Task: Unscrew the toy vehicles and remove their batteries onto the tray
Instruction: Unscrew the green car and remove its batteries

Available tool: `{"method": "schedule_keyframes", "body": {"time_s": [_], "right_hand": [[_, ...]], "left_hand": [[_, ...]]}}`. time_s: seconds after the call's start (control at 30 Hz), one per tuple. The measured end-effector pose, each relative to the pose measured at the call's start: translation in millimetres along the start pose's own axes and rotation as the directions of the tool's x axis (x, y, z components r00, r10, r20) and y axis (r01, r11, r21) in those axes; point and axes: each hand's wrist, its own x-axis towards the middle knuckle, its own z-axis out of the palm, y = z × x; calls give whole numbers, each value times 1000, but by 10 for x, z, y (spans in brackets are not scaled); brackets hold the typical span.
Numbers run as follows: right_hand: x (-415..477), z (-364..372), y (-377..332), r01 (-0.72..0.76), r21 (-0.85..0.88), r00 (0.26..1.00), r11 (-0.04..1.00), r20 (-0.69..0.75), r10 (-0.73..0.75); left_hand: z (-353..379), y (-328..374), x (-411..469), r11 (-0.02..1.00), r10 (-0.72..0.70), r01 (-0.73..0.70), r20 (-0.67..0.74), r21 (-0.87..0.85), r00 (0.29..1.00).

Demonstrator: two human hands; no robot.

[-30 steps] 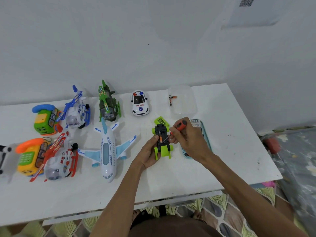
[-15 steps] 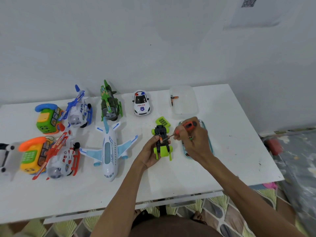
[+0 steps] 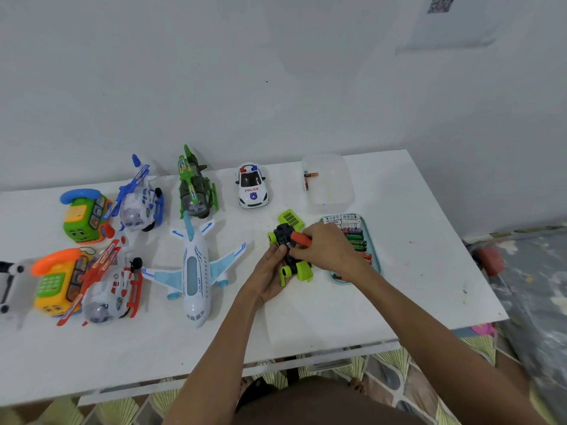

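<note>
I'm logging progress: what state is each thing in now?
green car: upside down, gripped by left hand
screwdriver: held by right hand, tip at the car
green cover: loose, lying on table
tray: holding batteries in a row
police car: upright on its wheels

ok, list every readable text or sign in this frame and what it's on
"POLICE": hood of the white police car.
"FLIGHT": side of the white airplane; anything before it is unclear.
QR code: paper sheet on the wall, too small to scan.
Labels on the batteries in the tray: too small to read.
Decals on the helicopters: blurred.
On the green toy car and screwdriver: nothing readable.
</note>
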Motion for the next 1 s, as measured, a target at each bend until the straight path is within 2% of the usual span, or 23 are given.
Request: {"method": "schedule_keyframes", "body": {"time_s": [0.17, 0.23, 0.37, 0.5, 0.63, 0.87, 1.0], "right_hand": [[19, -326, 152, -68, 87, 995, 994, 82, 61], [16, -478, 332, -60, 2, 990, 998, 125, 59], [-61, -553, 641, -33, -292, 958, 956, 264, 114], [-121, -387, 790, -43, -405, 959, 913, 241, 151], [-118, -286, 824, -85, -373, 959, 924, 220, 178], [-70, -276, 774, -63, -339, 966, 939, 214, 142], [-46, -198, 702, -139, -114, 977, 984, 148, 156]], "left_hand": [[7, 3, 5, 1000, 3, -3, -6, 13, 1000], [-13, 4, 16, 1000, -7, 7, -8, 23, 1000], [-27, 5, 38, 1000, -14, 14, 11, 12, 1000], [-3, 13, 41, 1000, -27, 27, 18, 14, 999], [-5, 9, 34, 999, -36, 36, 11, 1, 999], [1, 11, 23, 999, -37, 37, 11, -11, 999], [-2, 14, 16, 998, -39, 40, 23, -50, 999]]}}
